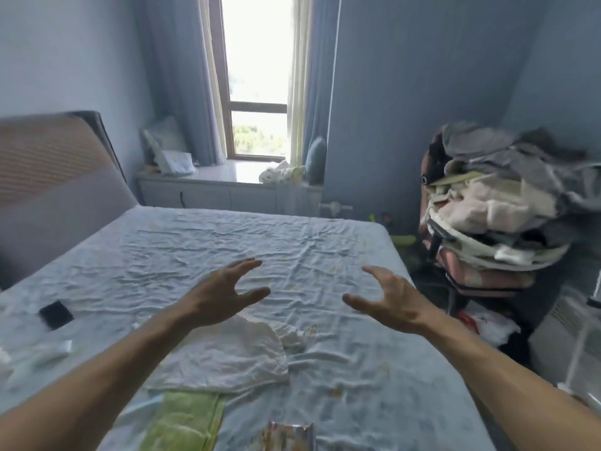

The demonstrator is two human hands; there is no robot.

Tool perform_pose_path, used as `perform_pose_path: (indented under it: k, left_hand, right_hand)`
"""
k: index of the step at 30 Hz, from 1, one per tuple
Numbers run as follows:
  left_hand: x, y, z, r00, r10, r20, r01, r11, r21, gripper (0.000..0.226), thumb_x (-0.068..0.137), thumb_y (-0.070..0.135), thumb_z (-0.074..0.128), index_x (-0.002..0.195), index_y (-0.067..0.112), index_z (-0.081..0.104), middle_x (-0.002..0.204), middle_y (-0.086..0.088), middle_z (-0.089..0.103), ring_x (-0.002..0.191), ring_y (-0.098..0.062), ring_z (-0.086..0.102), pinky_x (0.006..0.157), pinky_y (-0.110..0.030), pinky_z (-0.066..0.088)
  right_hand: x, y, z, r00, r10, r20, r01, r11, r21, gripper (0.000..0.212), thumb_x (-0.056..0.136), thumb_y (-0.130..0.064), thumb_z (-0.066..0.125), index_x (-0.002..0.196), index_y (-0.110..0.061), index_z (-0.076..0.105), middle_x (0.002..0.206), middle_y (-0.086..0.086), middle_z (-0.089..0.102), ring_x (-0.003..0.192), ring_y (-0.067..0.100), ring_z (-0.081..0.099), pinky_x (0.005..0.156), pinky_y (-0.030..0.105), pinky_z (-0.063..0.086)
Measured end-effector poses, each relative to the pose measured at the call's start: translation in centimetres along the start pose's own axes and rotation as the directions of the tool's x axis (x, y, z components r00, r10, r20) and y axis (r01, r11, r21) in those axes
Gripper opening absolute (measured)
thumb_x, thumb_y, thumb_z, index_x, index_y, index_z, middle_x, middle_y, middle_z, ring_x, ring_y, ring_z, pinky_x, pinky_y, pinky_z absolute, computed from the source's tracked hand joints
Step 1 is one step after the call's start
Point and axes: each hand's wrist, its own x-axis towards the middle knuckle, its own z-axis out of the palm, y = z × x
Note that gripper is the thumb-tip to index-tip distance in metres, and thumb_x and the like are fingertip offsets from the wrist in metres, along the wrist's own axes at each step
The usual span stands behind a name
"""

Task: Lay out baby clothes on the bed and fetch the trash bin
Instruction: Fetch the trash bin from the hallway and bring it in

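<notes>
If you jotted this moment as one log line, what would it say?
left hand: open, empty | right hand: open, empty | white garment: flat on bed | trash bin: not seen

- One head-worn, wide-angle view looks forward and down from the near edge of the bed (227, 242).
- It faces the far window (258, 76); the headboard (48, 151) lies far left.
- Both forearms reach in from the near corners, close to the lens.

left hand (224, 289): wearing nothing, no glove or ring showing | right hand (388, 296): likewise going bare | forearms: showing no sleeves, uncovered to frame edge
</notes>
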Motion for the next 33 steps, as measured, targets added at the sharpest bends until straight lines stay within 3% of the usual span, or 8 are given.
perform_pose_path:
  k: [3,6,13,17,22,27,31,33]
  left_hand:
    - [-0.2,6.2,-10.3,0.997,0.012,-0.080,-0.005,0.996,0.085,0.106,0.073,0.100,0.042,0.158,0.037,0.041,0.165,0.011,0.043,0.147,-0.015,0.047,0.120,-0.040,0.040]
    - [-1.7,12.3,-18.8,0.992,0.014,-0.124,0.009,0.982,0.188,0.109,0.073,0.102,0.038,0.159,0.034,0.041,0.165,0.008,0.044,0.145,-0.019,0.050,0.117,-0.045,0.043]
    - [-7.2,20.0,-29.0,0.991,0.046,-0.127,-0.019,0.979,0.203,0.111,0.072,0.103,0.034,0.158,0.032,0.043,0.165,0.003,0.045,0.144,-0.024,0.051,0.116,-0.050,0.044]
    - [-8.6,21.4,-30.2,0.991,0.056,-0.118,-0.037,0.987,0.158,0.115,0.069,0.105,0.033,0.156,0.031,0.045,0.164,0.002,0.046,0.146,-0.024,0.050,0.119,-0.050,0.041]
    - [-8.5,23.9,-29.2,0.989,0.089,-0.118,-0.068,0.983,0.172,0.121,0.066,0.107,0.021,0.156,0.029,0.046,0.165,0.002,0.044,0.145,-0.026,0.050,0.118,-0.052,0.042]
    - [-7.5,26.6,-27.4,0.978,0.161,-0.131,-0.143,0.980,0.135,0.119,0.068,0.106,0.025,0.156,0.028,0.046,0.165,0.001,0.044,0.144,-0.025,0.052,0.116,-0.049,0.042]
    - [-5.6,28.9,-25.6,0.970,0.225,-0.097,-0.212,0.969,0.129,0.116,0.070,0.104,0.028,0.157,0.028,0.045,0.165,0.000,0.044,0.146,-0.026,0.049,0.117,-0.051,0.041]
    - [-4.4,30.2,-24.6,0.959,0.276,-0.068,-0.268,0.957,0.107,0.107,0.074,0.100,0.034,0.154,0.032,0.048,0.163,0.002,0.047,0.145,-0.026,0.050,0.116,-0.051,0.041]
  right_hand:
    - [-1.9,-5.3,-10.4,0.998,0.006,-0.056,-0.008,0.999,-0.040,0.111,0.079,-0.082,0.065,0.162,-0.014,0.036,0.168,0.004,0.039,0.153,0.021,0.038,0.124,0.038,0.033]
    - [-4.6,-9.5,-18.3,0.992,0.035,-0.120,-0.045,0.996,-0.080,0.121,0.063,-0.103,0.049,0.152,-0.021,0.048,0.157,0.004,0.053,0.141,0.022,0.052,0.115,0.042,0.044]
    - [-11.5,-15.0,-28.1,0.988,-0.006,-0.155,-0.018,0.988,-0.151,0.125,0.067,-0.100,0.049,0.159,-0.016,0.040,0.163,0.004,0.045,0.147,0.021,0.045,0.120,0.043,0.040]
    - [-13.6,-15.6,-30.0,0.987,-0.033,-0.154,0.007,0.986,-0.166,0.132,0.064,-0.102,0.047,0.163,-0.017,0.033,0.170,0.002,0.035,0.155,0.021,0.034,0.124,0.042,0.033]
    - [-15.7,-15.3,-31.3,0.983,-0.023,-0.180,-0.015,0.978,-0.207,0.113,0.079,-0.087,0.058,0.164,-0.017,0.032,0.170,0.003,0.034,0.156,0.022,0.033,0.123,0.042,0.032]
    - [-17.5,-13.8,-32.1,0.975,0.016,-0.221,-0.065,0.974,-0.216,0.117,0.074,-0.091,0.055,0.162,-0.017,0.035,0.156,0.006,0.054,0.145,0.024,0.047,0.113,0.042,0.040]
    - [-19.9,-12.5,-33.0,0.956,0.077,-0.283,-0.146,0.961,-0.234,0.113,0.075,-0.092,0.054,0.159,-0.017,0.040,0.163,0.006,0.047,0.147,0.028,0.046,0.114,0.044,0.039]
    - [-21.8,-11.7,-33.3,0.946,0.120,-0.301,-0.193,0.954,-0.227,0.106,0.078,-0.089,0.057,0.154,-0.015,0.047,0.156,0.008,0.055,0.138,0.029,0.055,0.111,0.045,0.046]
